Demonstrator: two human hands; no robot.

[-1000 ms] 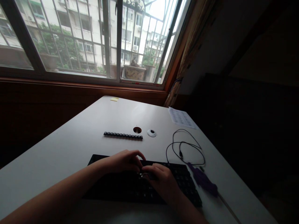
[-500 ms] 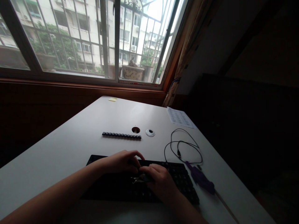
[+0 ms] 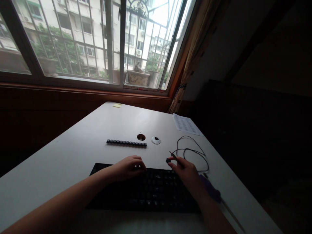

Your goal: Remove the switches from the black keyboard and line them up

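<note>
A black keyboard [image 3: 156,188] lies in front of me, its left part in deep shadow. My left hand [image 3: 131,167] rests over its top edge with bent fingers, light showing between them, and nothing visible in its grasp. Above the keyboard's upper right, my right hand [image 3: 186,170] pinches a small black keycap [image 3: 168,160] between finger and thumb. The same hand also keeps a thin dark tool [image 3: 175,157], whose kind I cannot make out. Beyond the hands, several black keycaps [image 3: 126,143] form a straight row on the white desk [image 3: 80,143].
A looped black cable [image 3: 204,155] lies to the right, close to a purple-handled thing [image 3: 211,188] with a long pale shaft. Farther back are a round desk hole [image 3: 141,137], its ring-shaped cover [image 3: 155,140], a printed sheet [image 3: 186,124] and a yellow note [image 3: 117,105].
My right hand has lifted off the keyboard's middle and moved right, with a keycap now showing in its fingers. My left hand stays near its place, its index finger drawn in.
</note>
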